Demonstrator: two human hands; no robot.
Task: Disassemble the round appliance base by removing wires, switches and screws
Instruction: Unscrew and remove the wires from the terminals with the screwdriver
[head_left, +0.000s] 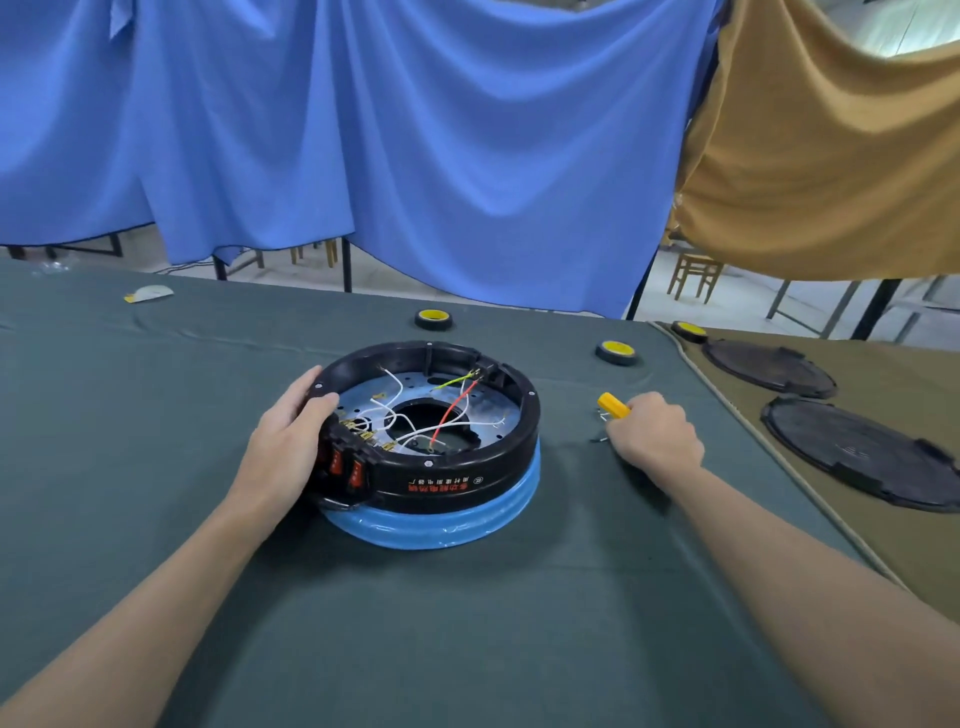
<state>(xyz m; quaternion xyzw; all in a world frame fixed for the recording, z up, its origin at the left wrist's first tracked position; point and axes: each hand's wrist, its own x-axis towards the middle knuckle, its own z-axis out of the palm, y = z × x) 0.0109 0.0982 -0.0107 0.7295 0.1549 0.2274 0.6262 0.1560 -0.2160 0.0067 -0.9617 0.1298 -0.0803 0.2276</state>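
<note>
Far left on the green table cloth (156, 467) lies a white and yellow scrap (149, 294), well apart from the work. Nearer the middle, the left hand (288, 423) grips the left rim of the round appliance base (457, 475), thumb hooked over the edge and fingers down the outside, probably to keep it from turning. That base sits mid-table, open side up, with loose wires (410, 413) inside and two red switches (345, 466) on its near-left wall. To its right, the right hand (657, 436) rests on the cloth, fingers curled round a yellow-handled tool (612, 405) whose tip is hidden; likely a screwdriver. Tape rolls (616, 352) stand farther back. Two black round covers (862, 460) crowd the right edge, so free room lies mostly near the person.
</note>
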